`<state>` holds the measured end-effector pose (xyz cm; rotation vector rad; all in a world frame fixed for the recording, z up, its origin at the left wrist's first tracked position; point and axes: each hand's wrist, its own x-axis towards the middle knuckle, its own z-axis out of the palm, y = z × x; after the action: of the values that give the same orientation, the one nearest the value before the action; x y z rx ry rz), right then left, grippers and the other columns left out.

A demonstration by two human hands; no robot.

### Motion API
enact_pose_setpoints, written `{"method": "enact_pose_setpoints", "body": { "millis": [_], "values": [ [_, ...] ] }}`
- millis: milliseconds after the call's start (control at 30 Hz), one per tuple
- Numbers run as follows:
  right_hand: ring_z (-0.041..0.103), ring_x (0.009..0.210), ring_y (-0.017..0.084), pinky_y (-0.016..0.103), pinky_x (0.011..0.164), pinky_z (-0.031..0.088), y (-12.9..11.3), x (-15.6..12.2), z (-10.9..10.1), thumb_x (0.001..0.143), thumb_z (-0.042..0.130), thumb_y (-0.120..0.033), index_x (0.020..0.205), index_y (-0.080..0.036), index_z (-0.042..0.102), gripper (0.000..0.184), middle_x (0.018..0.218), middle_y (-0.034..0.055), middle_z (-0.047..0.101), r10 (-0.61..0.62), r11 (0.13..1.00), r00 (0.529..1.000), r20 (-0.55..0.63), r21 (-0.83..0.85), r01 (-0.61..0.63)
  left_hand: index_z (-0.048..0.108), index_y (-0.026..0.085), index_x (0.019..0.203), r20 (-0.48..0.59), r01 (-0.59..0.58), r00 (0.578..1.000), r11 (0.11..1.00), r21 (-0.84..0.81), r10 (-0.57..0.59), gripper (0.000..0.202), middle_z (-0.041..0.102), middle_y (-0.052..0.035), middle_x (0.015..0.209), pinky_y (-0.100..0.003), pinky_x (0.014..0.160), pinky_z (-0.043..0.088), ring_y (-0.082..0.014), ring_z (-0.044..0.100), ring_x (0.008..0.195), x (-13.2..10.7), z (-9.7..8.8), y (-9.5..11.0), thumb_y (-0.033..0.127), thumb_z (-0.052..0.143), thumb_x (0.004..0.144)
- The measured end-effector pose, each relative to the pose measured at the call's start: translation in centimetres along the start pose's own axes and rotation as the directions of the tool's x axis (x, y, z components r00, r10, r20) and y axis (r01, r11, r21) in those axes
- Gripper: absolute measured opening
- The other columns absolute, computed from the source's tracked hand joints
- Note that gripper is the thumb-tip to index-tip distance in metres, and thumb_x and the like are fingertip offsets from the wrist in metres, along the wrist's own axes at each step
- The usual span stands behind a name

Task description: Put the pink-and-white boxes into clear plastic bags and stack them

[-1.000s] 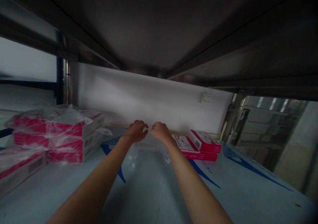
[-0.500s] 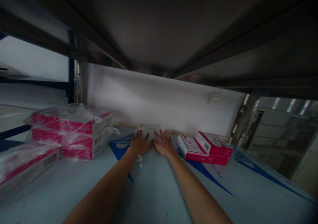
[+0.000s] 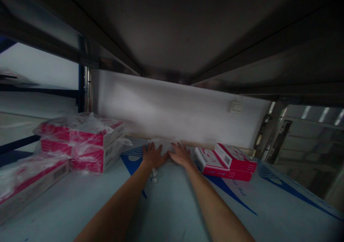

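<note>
Both my hands reach to the back of a shelf covered in a pale blue printed sheet. My left hand lies flat with its fingers spread, on a clear plastic bag near the wall. Beside it, my right hand also presses down on the bag, fingers apart, the two thumbs close together. A crumpled white end of the plastic sticks out below my left wrist. Whether anything lies inside the bag under my hands I cannot tell.
Pink-and-white boxes in clear plastic are stacked at the left. To the right of my hands sit several similar boxes, unwrapped. A metal shelf hangs low overhead. A white wall with a switch closes the back.
The view has shifted slightly, so everything appears a little further right. My hands stay spread on the plastic bag, with the thumbs slightly closer together.
</note>
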<state>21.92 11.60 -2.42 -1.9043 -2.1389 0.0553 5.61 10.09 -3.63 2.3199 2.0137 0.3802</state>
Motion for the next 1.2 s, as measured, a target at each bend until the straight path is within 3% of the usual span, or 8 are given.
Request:
{"method": "enact_pose_setpoints", "body": {
  "millis": [167, 267, 500, 633, 733, 867, 1033, 1200],
  "values": [
    [0.011, 0.154, 0.030, 0.053, 0.121, 0.004, -2.1, 1.6, -0.7, 0.100, 0.035, -0.055, 0.150, -0.035, 0.043, 0.055, 0.163, 0.0042, 0.032, -0.112, 0.994, 0.993, -0.029, -0.017, 0.112, 0.034, 0.024, 0.156, 0.000, 0.005, 1.000, 1.000, 0.000, -0.005, 0.080, 0.024, -0.0197, 0.164, -0.065, 0.116, 0.013, -0.0427, 0.019, 0.151, 0.1, 0.2, -0.1, 0.070, 0.028, 0.090],
    [0.016, 0.152, 0.037, 0.063, 0.117, 0.009, -2.0, 2.3, -0.2, 0.099, 0.032, -0.062, 0.152, -0.040, 0.040, 0.057, 0.165, 0.0056, 0.028, -0.087, 0.996, 0.996, 0.036, -0.028, 0.088, 0.035, 0.024, 0.155, -0.011, 0.003, 1.000, 1.000, -0.010, -0.003, 0.082, 0.025, -0.0202, 0.163, -0.065, 0.116, 0.012, -0.0440, 0.017, 0.151, 0.1, 0.3, -0.1, 0.072, 0.028, 0.089],
    [0.032, 0.148, 0.033, 0.061, 0.116, 0.019, 0.4, 3.2, 0.4, 0.100, 0.028, -0.061, 0.151, -0.033, 0.042, 0.060, 0.160, 0.0087, 0.037, 0.001, 1.000, 0.996, 0.090, -0.014, 0.000, 0.041, 0.029, 0.152, -0.024, 0.013, 1.000, 0.999, -0.048, -0.015, 0.077, 0.029, -0.0179, 0.162, -0.067, 0.114, 0.010, -0.0514, 0.020, 0.147, 0.1, 0.4, 0.0, 0.070, 0.036, 0.087],
    [0.035, 0.146, 0.029, 0.053, 0.115, 0.027, 0.6, 3.0, -0.7, 0.103, 0.025, -0.054, 0.154, -0.027, 0.038, 0.059, 0.160, 0.0114, 0.037, -0.025, 0.999, 1.000, 0.018, 0.039, 0.024, 0.039, 0.028, 0.154, -0.005, 0.007, 1.000, 0.995, -0.100, -0.008, 0.079, 0.027, -0.0179, 0.163, -0.069, 0.113, 0.014, -0.0512, 0.021, 0.147, 0.5, -0.1, -0.3, 0.072, 0.035, 0.088],
    [0.037, 0.144, 0.029, 0.047, 0.115, 0.028, 0.6, 1.4, -2.3, 0.096, 0.049, -0.047, 0.146, -0.023, 0.051, 0.054, 0.157, 0.0126, 0.042, -0.110, 0.993, 0.993, -0.043, 0.039, 0.112, 0.044, 0.031, 0.150, 0.025, -0.043, 0.999, 0.987, -0.154, 0.047, 0.070, 0.036, -0.0147, 0.160, -0.067, 0.111, 0.021, -0.0463, 0.028, 0.146, 1.0, -1.7, -1.1, 0.066, 0.036, 0.091],
    [0.048, 0.135, 0.021, 0.032, 0.114, 0.030, 0.3, -2.8, -4.2, 0.088, 0.063, -0.042, 0.125, -0.027, 0.068, 0.040, 0.144, 0.0049, 0.057, -0.313, 0.948, 0.947, -0.068, 0.032, 0.315, 0.062, 0.037, 0.133, 0.114, -0.182, 0.971, 0.960, -0.213, 0.209, 0.057, 0.055, -0.0055, 0.148, -0.047, 0.115, 0.031, -0.0336, 0.041, 0.143, 1.3, -4.8, -2.4, 0.059, 0.060, 0.080],
    [0.056, 0.119, 0.023, 0.034, 0.108, 0.036, 0.7, -8.1, -5.0, 0.082, 0.063, -0.025, 0.118, -0.020, 0.068, 0.037, 0.122, 0.0074, 0.068, -0.426, 0.899, 0.855, -0.295, -0.031, 0.437, 0.059, 0.035, 0.138, 0.275, -0.171, 0.935, 0.965, -0.198, 0.222, 0.094, 0.062, -0.0117, 0.139, -0.053, 0.103, 0.045, -0.0424, 0.056, 0.129, -0.1, -7.6, -1.9, 0.058, 0.084, 0.050],
    [0.057, 0.110, 0.026, 0.040, 0.104, 0.036, 2.3, -11.1, -4.8, 0.083, 0.058, -0.020, 0.110, -0.020, 0.069, 0.030, 0.110, 0.0091, 0.069, -0.390, 0.920, 0.840, -0.377, -0.135, 0.367, 0.049, 0.038, 0.146, 0.270, -0.156, 0.946, 0.982, -0.107, 0.180, 0.110, 0.052, -0.0155, 0.148, -0.056, 0.099, 0.048, -0.0462, 0.055, 0.128, -2.2, -7.9, -0.7, 0.024, 0.089, 0.044]
  ]
}}
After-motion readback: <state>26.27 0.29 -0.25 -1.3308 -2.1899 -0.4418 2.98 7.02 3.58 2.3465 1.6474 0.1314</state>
